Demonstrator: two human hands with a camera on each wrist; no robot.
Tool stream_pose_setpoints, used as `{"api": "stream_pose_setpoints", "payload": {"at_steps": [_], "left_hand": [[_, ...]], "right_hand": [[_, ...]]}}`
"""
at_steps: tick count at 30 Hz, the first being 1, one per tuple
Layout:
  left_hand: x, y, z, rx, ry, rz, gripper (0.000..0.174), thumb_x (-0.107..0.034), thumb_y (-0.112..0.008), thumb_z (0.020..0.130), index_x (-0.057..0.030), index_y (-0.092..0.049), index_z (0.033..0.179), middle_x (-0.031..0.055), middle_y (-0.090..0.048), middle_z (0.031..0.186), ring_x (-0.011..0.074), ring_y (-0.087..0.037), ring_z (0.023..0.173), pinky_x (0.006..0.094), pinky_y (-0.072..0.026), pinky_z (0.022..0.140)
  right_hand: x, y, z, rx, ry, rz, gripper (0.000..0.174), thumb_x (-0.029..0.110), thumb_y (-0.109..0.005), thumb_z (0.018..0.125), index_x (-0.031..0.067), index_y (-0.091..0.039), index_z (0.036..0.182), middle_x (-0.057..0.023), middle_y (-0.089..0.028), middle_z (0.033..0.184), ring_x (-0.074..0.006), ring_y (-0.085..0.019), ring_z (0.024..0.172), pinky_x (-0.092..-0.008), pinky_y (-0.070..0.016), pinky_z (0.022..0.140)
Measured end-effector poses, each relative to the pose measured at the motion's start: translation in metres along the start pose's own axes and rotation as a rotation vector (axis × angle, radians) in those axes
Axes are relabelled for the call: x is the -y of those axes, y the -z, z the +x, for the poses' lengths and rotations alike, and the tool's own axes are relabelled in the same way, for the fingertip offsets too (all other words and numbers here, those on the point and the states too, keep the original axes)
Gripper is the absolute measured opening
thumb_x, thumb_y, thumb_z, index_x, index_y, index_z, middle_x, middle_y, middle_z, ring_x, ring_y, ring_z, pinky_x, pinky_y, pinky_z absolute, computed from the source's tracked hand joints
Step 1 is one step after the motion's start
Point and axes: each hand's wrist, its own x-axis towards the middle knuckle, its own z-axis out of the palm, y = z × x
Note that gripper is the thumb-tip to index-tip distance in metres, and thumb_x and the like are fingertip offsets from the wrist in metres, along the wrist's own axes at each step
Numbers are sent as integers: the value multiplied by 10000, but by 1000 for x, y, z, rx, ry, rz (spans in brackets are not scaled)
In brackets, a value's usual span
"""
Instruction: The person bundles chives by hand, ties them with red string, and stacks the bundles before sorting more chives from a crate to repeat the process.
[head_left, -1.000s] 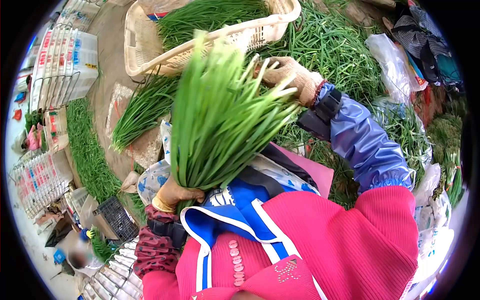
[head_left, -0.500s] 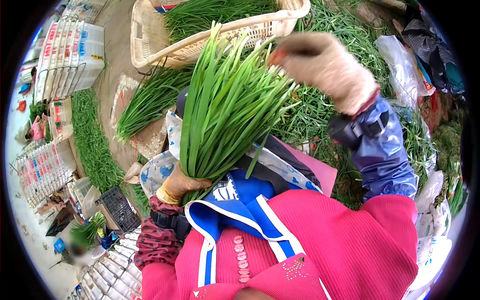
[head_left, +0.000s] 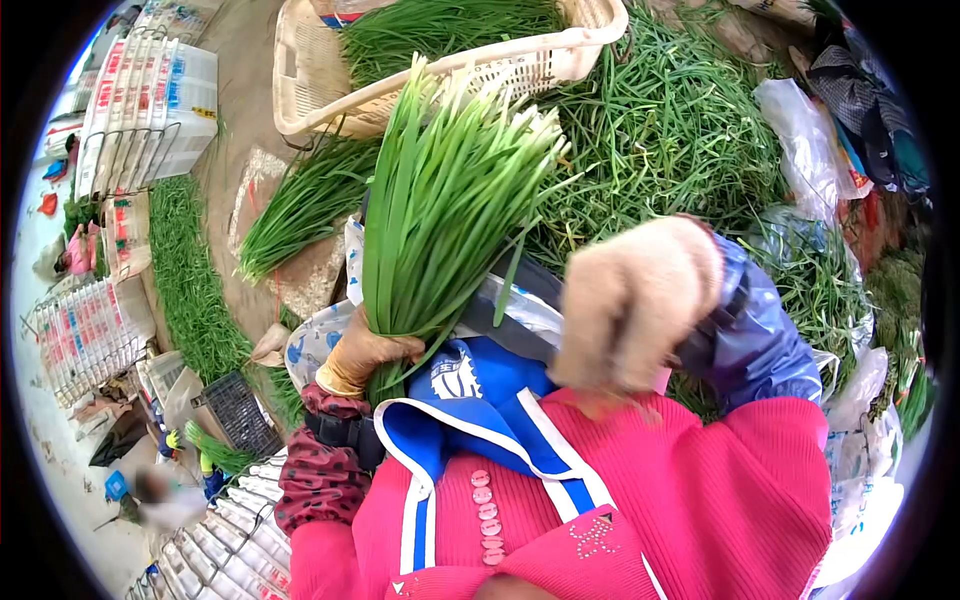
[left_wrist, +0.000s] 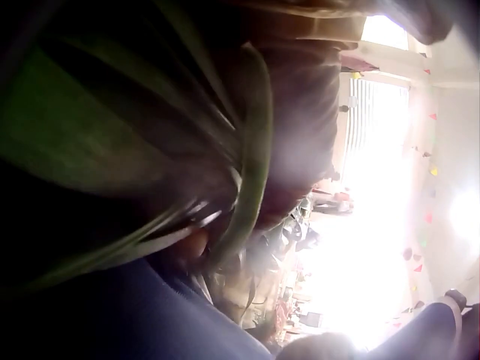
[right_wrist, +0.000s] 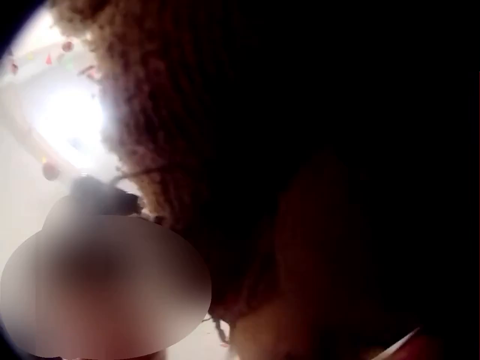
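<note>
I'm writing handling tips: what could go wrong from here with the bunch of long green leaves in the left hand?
Only the tan-gloved left hand grips the bunch of long green leaves near its lower end, so the fanned-out pale stalk ends might splay more. One drooping green leaf hangs away from the bunch and could slip out. A tangled heap of loose green leaves lies beyond, so dropped stalks may mix in.

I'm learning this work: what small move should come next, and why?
Probably bring the right hand to the green bunch and tidy its pale ends: they fan unevenly while the left hand grips the bunch, and the right is apart from it.
</note>
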Motion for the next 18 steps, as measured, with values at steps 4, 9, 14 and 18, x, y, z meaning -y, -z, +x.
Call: {"api": "stream_pose_setpoints", "payload": {"at_steps": [4, 9, 14, 18], "left_hand": [[1, 4, 4, 56, 14, -69, 436, 97, -690, 692, 56, -594, 1115, 161, -683, 937, 184, -628, 644, 290, -522, 565], [5, 6, 7, 90, -2, 29, 376, 25, -682, 706, 85, -637, 1075, 156, -679, 927, 216, -621, 635, 317, -515, 549], [10, 13, 12, 135, 19, -51, 395, 5, -710, 717, 68, -636, 1100, 131, -686, 955, 181, -618, 642, 301, -511, 554], [16, 14, 4, 64, 60, -117, 417, 8, -709, 728, 60, -619, 1132, 139, -688, 1004, 173, -619, 654, 275, -513, 585]], "right_hand": [[6, 11, -55, -310, 461, -442, 169, 110, -734, 805, -21, -706, 908, -163, -718, 875, -160, -690, 703, -297, -563, 639], [-23, 45, -58, -1210, -341, -660, 348, 196, -702, 830, 19, -663, 1127, -148, -708, 1033, -240, -677, 876, -326, -533, 776], [-57, 70, -14, -1350, -330, -1007, 305, 334, -618, 883, 103, -689, 1069, -181, -688, 941, -349, -655, 905, -402, -514, 831], [-63, 98, -45, -1838, -141, -710, 293, 326, -632, 886, 99, -707, 1057, -136, -714, 929, -270, -686, 863, -357, -532, 799]]}}
